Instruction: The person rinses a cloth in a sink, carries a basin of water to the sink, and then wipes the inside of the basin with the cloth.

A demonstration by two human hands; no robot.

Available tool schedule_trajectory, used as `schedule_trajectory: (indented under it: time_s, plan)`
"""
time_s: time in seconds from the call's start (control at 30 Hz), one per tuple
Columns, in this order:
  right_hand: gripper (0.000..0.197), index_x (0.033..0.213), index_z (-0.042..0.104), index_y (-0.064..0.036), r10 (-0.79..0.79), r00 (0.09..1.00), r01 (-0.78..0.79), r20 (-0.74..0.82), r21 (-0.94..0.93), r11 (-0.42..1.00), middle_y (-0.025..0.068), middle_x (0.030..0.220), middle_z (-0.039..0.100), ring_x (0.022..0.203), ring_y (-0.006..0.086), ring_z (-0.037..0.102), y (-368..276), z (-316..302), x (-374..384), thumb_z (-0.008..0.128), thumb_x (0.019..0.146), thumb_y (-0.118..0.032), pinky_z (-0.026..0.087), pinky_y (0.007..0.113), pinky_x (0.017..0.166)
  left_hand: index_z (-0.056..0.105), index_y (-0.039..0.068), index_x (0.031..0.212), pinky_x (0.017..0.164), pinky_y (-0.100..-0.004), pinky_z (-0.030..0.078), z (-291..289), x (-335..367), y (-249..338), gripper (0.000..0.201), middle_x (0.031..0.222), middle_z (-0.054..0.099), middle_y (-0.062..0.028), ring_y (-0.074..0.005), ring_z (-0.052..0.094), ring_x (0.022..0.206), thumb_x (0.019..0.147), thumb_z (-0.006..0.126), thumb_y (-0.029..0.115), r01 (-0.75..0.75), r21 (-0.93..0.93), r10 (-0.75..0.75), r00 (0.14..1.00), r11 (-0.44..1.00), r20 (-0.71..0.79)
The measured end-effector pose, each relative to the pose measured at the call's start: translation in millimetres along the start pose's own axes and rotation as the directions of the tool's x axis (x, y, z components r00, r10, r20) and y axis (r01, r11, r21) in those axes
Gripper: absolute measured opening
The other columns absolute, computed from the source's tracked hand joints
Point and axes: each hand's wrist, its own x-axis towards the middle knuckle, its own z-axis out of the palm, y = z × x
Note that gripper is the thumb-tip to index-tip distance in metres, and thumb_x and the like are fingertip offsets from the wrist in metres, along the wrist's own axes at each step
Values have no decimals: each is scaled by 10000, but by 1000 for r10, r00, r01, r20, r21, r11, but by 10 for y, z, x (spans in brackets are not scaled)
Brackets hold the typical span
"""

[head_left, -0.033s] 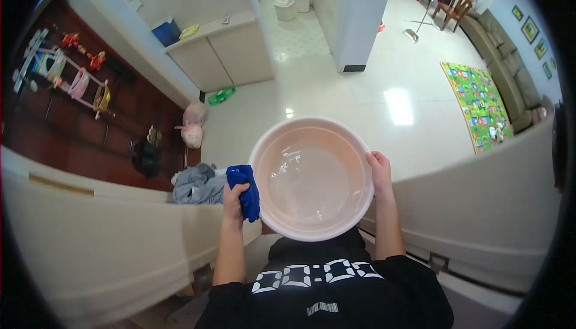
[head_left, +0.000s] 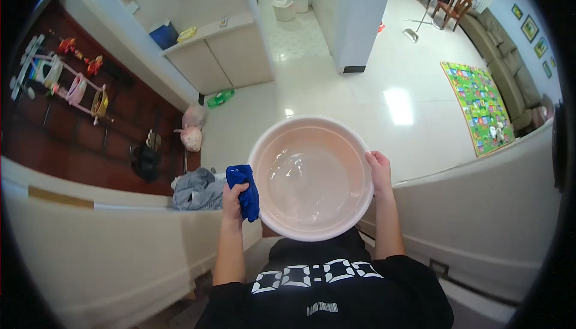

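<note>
In front of my body is a round, pale pink plastic basin (head_left: 312, 237), its open top facing up. Bright glints show inside it, from clear water or a wet bottom; I cannot tell which. My right hand (head_left: 378, 173) grips the rim on the right side, thumb over the edge. On the left side, my left hand (head_left: 233, 202) is closed round a bunched dark blue cloth (head_left: 243, 192), which lies against the basin's outer rim. Whether the left fingers also hold the rim is hidden by the cloth.
Grey clothing (head_left: 198, 190) is heaped just left of the blue cloth. Pale walls or panels flank me. Ahead, pink plastic bags (head_left: 192, 138) and a green plastic item (head_left: 221, 98) lie by a cabinet (head_left: 234, 59). A pillar (head_left: 363, 29), patterned mat (head_left: 477, 107) and sofa (head_left: 507, 59) stand farther off.
The view has shifted slightly, with the doorway side and grey clothing sitting a little differently in it. Both hands keep their holds on the cloth and the basin.
</note>
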Motion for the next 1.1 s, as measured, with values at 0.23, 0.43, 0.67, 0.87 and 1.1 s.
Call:
schedule_trajectory:
  time_s: [0.23,0.43,0.67,0.87,1.1]
  plan:
    - [158,889,608,-8,23,1000,-23,11,7,1000,38,769,643,656,94,595,-406,571,1626,583,922,-160,487,240,603,605,3,1031,651,-281,544,537,1591,303,315,839,649,-62,-163,654,722,735,594,108,54,6,-54,998,998,-13]
    - [158,883,605,-14,18,1000,-18,2,-54,998,41,765,642,646,95,594,-905,913,2840,577,928,-162,484,235,578,588,4,1093,722,-308,566,1031,2776,594,357,958,674,-97,-204,680,813,756,568,119,72,3,-72,997,997,-28]
    - [167,896,600,2,21,997,-22,-70,-22,1000,46,759,644,636,101,598,-1220,1151,4309,570,924,-160,490,253,568,581,7,1114,705,-283,546,1744,4353,849,375,947,656,-76,-176,661,803,752,584,106,94,-66,-91,995,993,46]
    - [170,884,605,4,26,990,-28,-139,-13,1000,52,770,648,644,111,604,-1463,1432,5454,561,926,-155,493,256,577,585,0,1102,701,-282,547,2244,5779,1041,369,921,653,-73,-172,658,793,751,587,116,134,-4,-132,984,991,118]
    - [165,870,613,9,67,977,-58,-203,51,997,56,774,646,661,117,603,-1809,1889,6714,555,907,-141,494,266,593,589,-13,1062,662,-272,525,2736,7245,1399,353,880,643,-76,-164,638,740,735,583,118,157,48,-163,977,986,140]
